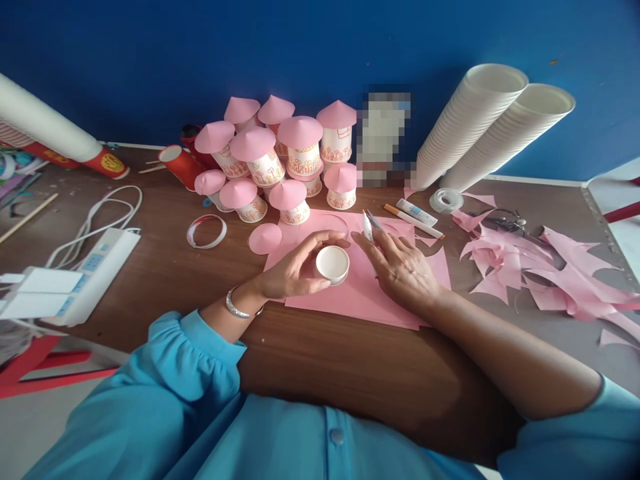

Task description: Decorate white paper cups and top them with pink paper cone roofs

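Note:
My left hand (295, 267) is wrapped round a small white paper cup (332, 263), held on its side over a sheet of pink paper (360, 293) on the brown table. My right hand (400, 267) rests on the same sheet just right of the cup, fingers closed on a thin white pen-like tool (369, 225) that points away from me. A loose pink paper circle (265, 238) lies left of the sheet. Behind it stands a cluster of decorated cups with pink cone roofs (280, 157).
Two long stacks of white cups (490, 127) lean on the blue wall at the right. Pink paper scraps (545, 270), scissors (505, 221), a tape roll (446, 200) and a glue stick (417, 212) lie right of the sheet. At left lie a power strip (85, 273), a cut cup ring (207, 231) and red cups (180, 165).

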Action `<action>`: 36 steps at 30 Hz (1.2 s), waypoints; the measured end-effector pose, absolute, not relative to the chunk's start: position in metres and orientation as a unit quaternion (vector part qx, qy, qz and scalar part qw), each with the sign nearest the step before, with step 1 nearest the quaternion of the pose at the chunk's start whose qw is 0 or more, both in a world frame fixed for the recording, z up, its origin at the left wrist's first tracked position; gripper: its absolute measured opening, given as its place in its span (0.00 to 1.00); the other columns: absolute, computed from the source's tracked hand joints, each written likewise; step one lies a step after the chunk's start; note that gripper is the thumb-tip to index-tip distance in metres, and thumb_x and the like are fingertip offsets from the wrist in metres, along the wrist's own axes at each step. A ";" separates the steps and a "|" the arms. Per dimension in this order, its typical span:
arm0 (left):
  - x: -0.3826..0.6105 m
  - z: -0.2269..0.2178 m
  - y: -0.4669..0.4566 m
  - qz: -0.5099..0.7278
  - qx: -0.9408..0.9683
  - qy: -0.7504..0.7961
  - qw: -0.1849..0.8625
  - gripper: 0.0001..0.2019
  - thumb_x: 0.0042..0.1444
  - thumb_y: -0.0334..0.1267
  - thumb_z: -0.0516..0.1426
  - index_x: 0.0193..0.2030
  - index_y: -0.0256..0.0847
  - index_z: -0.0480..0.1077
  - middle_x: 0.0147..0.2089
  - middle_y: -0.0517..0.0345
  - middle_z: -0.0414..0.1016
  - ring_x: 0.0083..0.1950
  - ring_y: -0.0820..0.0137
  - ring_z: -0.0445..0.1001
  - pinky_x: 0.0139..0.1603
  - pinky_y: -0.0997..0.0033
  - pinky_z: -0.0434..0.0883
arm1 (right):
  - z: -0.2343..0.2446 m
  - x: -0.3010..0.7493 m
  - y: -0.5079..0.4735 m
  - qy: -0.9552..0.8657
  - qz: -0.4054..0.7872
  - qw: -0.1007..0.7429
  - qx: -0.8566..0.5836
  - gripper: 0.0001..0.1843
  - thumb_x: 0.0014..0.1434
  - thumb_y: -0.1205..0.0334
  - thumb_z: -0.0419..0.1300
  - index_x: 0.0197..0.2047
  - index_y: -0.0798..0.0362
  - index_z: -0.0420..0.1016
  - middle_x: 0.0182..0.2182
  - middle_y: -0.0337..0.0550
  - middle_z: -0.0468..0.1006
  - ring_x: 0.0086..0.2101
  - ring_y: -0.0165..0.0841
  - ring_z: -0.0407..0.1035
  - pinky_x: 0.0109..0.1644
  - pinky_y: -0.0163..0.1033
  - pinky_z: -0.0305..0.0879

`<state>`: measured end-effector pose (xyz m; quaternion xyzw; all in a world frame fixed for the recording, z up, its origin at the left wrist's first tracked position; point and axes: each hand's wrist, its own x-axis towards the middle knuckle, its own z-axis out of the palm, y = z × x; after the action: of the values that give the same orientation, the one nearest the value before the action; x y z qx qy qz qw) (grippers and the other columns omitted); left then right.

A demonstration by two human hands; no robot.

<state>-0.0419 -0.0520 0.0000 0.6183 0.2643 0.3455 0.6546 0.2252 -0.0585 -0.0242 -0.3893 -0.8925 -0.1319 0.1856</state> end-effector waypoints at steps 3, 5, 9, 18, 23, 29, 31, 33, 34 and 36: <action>-0.044 -0.002 -0.049 0.373 0.609 0.259 0.650 0.35 0.52 0.42 0.71 0.67 0.47 0.69 0.65 0.42 0.73 0.67 0.49 0.70 0.67 0.51 0.68 | -0.023 0.225 -0.058 -0.890 -0.142 0.179 -0.395 0.38 0.64 0.80 0.49 0.76 0.54 0.51 0.53 0.59 0.77 0.44 0.44 0.75 0.42 0.46 0.72; -0.044 -0.001 -0.047 0.444 0.584 0.305 0.607 0.25 0.57 0.46 0.68 0.61 0.46 0.74 0.57 0.45 0.77 0.62 0.54 0.73 0.65 0.55 0.69 | -0.022 0.225 -0.059 -0.888 -0.144 0.180 -0.399 0.38 0.63 0.80 0.50 0.75 0.56 0.52 0.53 0.60 0.77 0.45 0.45 0.75 0.42 0.47 0.72; -0.049 0.004 -0.039 0.528 0.576 0.439 0.444 0.11 0.60 0.43 0.66 0.49 0.46 0.77 0.45 0.54 0.77 0.48 0.63 0.73 0.60 0.62 0.69 | -0.021 0.224 -0.059 -0.885 -0.161 0.180 -0.397 0.36 0.63 0.81 0.48 0.74 0.59 0.53 0.52 0.62 0.77 0.46 0.46 0.75 0.41 0.46 0.71; -0.054 -0.001 -0.034 0.290 0.799 0.442 0.288 0.07 0.61 0.36 0.62 0.45 0.46 0.81 0.47 0.49 0.77 0.50 0.55 0.73 0.53 0.58 0.68 | -0.021 0.224 -0.058 -0.896 -0.179 0.164 -0.372 0.34 0.65 0.79 0.51 0.72 0.54 0.58 0.50 0.57 0.80 0.41 0.42 0.75 0.39 0.44 0.67; -0.052 -0.007 -0.036 0.224 0.851 0.446 0.162 0.10 0.70 0.38 0.53 0.44 0.42 0.76 0.46 0.49 0.78 0.47 0.59 0.75 0.46 0.60 0.70 | -0.023 0.222 -0.058 -0.893 -0.195 0.150 -0.378 0.31 0.68 0.77 0.50 0.73 0.53 0.59 0.49 0.55 0.80 0.37 0.38 0.72 0.37 0.42 0.62; -0.052 -0.006 -0.039 0.232 0.842 0.458 0.164 0.05 0.70 0.38 0.55 0.46 0.41 0.71 0.44 0.54 0.79 0.44 0.65 0.77 0.42 0.66 0.71 | -0.023 0.224 -0.059 -0.901 -0.203 0.133 -0.361 0.23 0.67 0.78 0.52 0.62 0.57 0.72 0.46 0.52 0.80 0.39 0.38 0.70 0.39 0.42 0.61; -0.053 -0.005 -0.039 0.238 0.834 0.464 0.180 0.05 0.69 0.39 0.56 0.45 0.42 0.71 0.43 0.56 0.79 0.40 0.67 0.77 0.40 0.67 0.71 | -0.023 0.225 -0.059 -0.905 -0.200 0.122 -0.355 0.20 0.67 0.78 0.53 0.59 0.58 0.75 0.45 0.52 0.80 0.40 0.38 0.69 0.40 0.42 0.61; -0.052 -0.004 -0.041 0.239 0.830 0.466 0.189 0.06 0.69 0.40 0.57 0.44 0.42 0.71 0.41 0.57 0.79 0.38 0.68 0.76 0.39 0.68 0.70 | -0.022 0.226 -0.059 -0.905 -0.204 0.113 -0.357 0.20 0.67 0.78 0.53 0.59 0.58 0.75 0.45 0.52 0.80 0.40 0.39 0.69 0.40 0.42 0.60; -0.052 -0.004 -0.041 0.238 0.831 0.465 0.190 0.06 0.69 0.40 0.57 0.44 0.41 0.72 0.40 0.58 0.79 0.38 0.68 0.76 0.38 0.68 0.70 | -0.022 0.226 -0.059 -0.904 -0.207 0.111 -0.358 0.21 0.67 0.78 0.53 0.60 0.58 0.74 0.45 0.52 0.80 0.40 0.39 0.69 0.41 0.43 0.61; -0.051 -0.003 -0.042 0.233 0.834 0.464 0.188 0.06 0.69 0.40 0.56 0.43 0.41 0.72 0.38 0.58 0.79 0.36 0.69 0.75 0.36 0.69 0.69 | -0.022 0.225 -0.059 -0.903 -0.213 0.115 -0.356 0.23 0.67 0.78 0.54 0.62 0.59 0.72 0.45 0.51 0.80 0.41 0.40 0.69 0.41 0.43 0.61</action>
<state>-0.0510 -0.0418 -0.0031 0.8340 0.4635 0.2327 0.1881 0.2253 -0.0586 -0.0224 -0.3559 -0.9027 -0.2126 0.1149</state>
